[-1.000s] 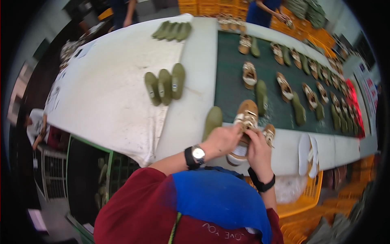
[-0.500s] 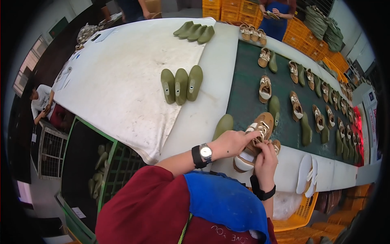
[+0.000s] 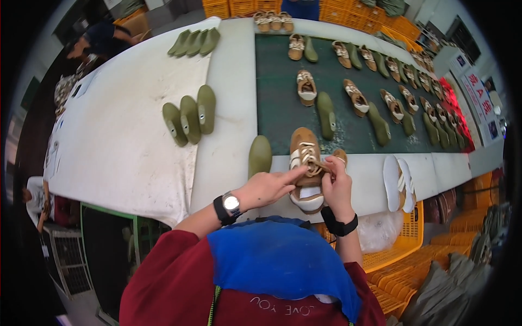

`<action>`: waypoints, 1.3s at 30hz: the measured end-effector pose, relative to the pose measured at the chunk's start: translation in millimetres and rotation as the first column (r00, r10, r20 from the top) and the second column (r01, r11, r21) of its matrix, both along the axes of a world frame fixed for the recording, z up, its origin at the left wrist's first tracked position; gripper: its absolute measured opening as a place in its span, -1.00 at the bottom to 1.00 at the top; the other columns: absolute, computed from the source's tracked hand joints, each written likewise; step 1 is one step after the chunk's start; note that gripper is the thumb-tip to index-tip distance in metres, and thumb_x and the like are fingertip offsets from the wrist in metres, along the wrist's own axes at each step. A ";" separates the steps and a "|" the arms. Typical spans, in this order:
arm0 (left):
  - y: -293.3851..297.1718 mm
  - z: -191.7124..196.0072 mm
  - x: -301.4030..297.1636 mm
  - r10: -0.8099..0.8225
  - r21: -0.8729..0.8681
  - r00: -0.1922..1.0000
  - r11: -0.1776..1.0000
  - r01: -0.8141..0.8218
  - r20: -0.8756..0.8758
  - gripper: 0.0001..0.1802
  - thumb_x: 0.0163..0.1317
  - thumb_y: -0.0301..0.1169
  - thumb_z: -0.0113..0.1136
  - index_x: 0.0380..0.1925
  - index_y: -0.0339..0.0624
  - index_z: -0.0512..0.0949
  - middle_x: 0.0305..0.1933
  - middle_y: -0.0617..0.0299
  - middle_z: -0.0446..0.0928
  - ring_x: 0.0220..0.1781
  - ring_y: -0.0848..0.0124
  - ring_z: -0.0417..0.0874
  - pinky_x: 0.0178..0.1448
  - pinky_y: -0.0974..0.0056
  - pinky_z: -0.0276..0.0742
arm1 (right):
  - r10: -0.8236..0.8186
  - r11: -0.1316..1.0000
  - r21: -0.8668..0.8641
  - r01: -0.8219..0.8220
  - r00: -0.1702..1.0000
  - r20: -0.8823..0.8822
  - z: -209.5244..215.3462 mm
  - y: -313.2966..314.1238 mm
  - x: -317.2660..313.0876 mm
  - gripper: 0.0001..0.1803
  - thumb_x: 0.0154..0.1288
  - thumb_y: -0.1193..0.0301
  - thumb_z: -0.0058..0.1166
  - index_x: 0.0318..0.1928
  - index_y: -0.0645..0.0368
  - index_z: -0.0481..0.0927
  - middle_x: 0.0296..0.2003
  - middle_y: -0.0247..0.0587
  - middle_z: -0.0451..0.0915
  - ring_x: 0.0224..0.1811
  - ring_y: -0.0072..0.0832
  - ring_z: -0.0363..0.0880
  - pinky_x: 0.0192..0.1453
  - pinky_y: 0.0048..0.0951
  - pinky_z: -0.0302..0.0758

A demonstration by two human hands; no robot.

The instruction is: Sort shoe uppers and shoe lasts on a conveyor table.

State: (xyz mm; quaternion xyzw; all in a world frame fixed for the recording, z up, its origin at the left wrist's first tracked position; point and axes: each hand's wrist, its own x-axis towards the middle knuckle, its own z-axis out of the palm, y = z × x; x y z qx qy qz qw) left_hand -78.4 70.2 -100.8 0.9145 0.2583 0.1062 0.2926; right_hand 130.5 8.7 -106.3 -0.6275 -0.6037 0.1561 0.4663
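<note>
A tan sneaker with white trim and pale laces (image 3: 304, 145) is in front of me, toe pointing away, heel toward my body. My left hand (image 3: 266, 189) lies at its left side, index finger stretched onto the laces and the other fingers partly bent. I see nothing held in that hand. My right hand (image 3: 337, 185) pinches a shoelace (image 3: 321, 165) at the right of the sneaker's tongue. Another tan shoe (image 3: 340, 156) shows partly behind that hand. An olive-green shoe last (image 3: 260, 155) stands left of the sneaker.
Sneakers and green lasts sit in rows on the dark green belt (image 3: 288, 122). More lasts (image 3: 188, 119) lie on the white cloth (image 3: 119, 114) at left. White insoles (image 3: 391, 179) lie by the right edge, above an orange crate (image 3: 416, 231). Other people are at the far left.
My view has swung right, so the table appears shifted left. The sneaker now points straighter away from me. My left index finger is more stretched out; my right hand still works at the lace.
</note>
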 end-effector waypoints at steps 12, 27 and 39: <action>8.5 -68.2 -41.7 0.189 0.036 0.835 0.979 -0.200 -0.516 -0.14 0.06 0.04 0.19 0.33 0.15 0.05 -0.33 -0.04 0.56 -0.31 0.02 0.61 -0.24 0.06 0.53 | -0.387 0.858 -0.332 0.391 0.919 0.081 -106.2 -69.1 176.0 -0.47 0.07 0.70 -0.02 0.11 0.17 0.39 -0.08 -0.02 0.56 0.02 -0.26 0.53 0.06 -0.38 0.46; 150.6 -99.6 20.2 0.482 0.076 0.875 0.875 -0.477 -0.054 -0.63 0.09 -0.20 0.10 -0.09 0.01 0.44 -0.45 -0.06 0.58 -0.36 -0.02 0.61 -0.24 0.00 0.53 | -0.415 0.810 -0.355 0.467 0.884 0.216 -116.6 -91.7 122.1 -0.24 0.03 0.37 0.24 0.26 0.14 0.23 0.21 0.24 0.17 0.23 0.09 0.21 0.28 -0.18 0.21; 232.6 -154.5 51.7 0.406 0.036 0.856 0.908 -0.417 -0.319 -0.41 0.14 -0.15 0.16 0.13 -0.06 0.24 -0.24 -0.16 0.57 -0.13 -0.08 0.59 -0.06 0.01 0.50 | -0.352 0.715 -0.534 0.450 0.893 0.281 -94.3 -101.8 119.0 -0.31 -0.11 0.39 0.35 0.12 0.08 0.41 0.29 0.22 0.09 0.19 0.05 0.32 0.16 -0.24 0.38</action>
